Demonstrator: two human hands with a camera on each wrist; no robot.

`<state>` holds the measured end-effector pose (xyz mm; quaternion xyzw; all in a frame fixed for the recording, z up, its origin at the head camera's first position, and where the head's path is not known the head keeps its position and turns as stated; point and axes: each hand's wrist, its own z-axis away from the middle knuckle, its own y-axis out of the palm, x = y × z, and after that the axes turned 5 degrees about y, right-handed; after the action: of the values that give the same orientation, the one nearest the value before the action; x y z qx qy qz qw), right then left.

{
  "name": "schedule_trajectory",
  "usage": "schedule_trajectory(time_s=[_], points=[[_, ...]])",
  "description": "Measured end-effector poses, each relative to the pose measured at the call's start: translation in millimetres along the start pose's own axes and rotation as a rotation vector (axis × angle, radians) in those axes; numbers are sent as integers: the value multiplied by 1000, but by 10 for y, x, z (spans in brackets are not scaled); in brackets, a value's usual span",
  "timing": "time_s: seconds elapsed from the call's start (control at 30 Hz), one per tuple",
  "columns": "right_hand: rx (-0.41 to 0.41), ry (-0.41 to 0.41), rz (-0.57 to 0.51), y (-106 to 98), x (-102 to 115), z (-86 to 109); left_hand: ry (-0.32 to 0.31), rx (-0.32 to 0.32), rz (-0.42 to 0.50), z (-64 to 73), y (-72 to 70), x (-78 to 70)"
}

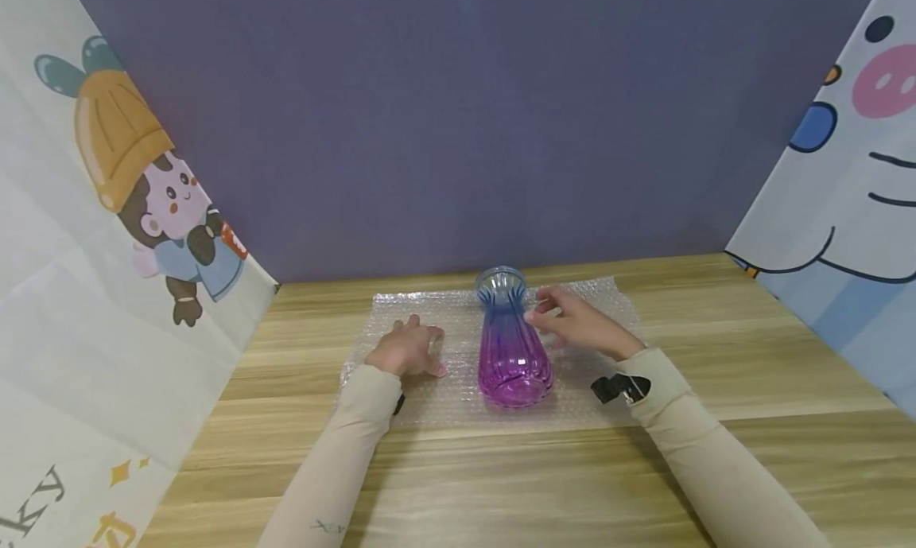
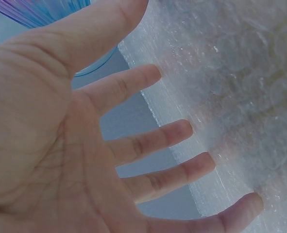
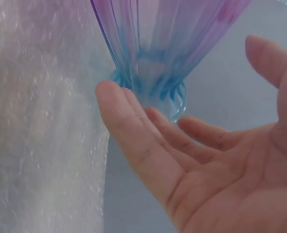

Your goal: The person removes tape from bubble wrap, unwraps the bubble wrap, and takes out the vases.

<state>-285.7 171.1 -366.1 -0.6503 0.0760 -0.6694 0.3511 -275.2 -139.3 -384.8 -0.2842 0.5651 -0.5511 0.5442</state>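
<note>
Fingers relaxed, left hand and right hand flank the vase on bubble wrap in the head view. Left wrist: fingers spread before the wrap. Right wrist: fingers extended beside the vase, contact unclear.

A makeshift booth: cartoon-printed sheets and a purplish panel border a wood-grain tabletop.

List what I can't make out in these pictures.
- Vase: base cut off by the picture edge, both wrist views.
- Right hand: whether it touches the vase is unclear; its fingers cover the spot, right wrist view.
- Forearm mark: too small to read, head view.
- Lettering: cut off by left edge, head view.
</note>
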Motion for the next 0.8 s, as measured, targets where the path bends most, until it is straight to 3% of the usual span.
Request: schedule_trajectory(time_s=[0.43,0.8], points=[[142,102,-99,123,3,-54,-18,9,26,-9,1,-3],[170,141,-160,187,-29,-75,-10,11,16,0,1,-23]])
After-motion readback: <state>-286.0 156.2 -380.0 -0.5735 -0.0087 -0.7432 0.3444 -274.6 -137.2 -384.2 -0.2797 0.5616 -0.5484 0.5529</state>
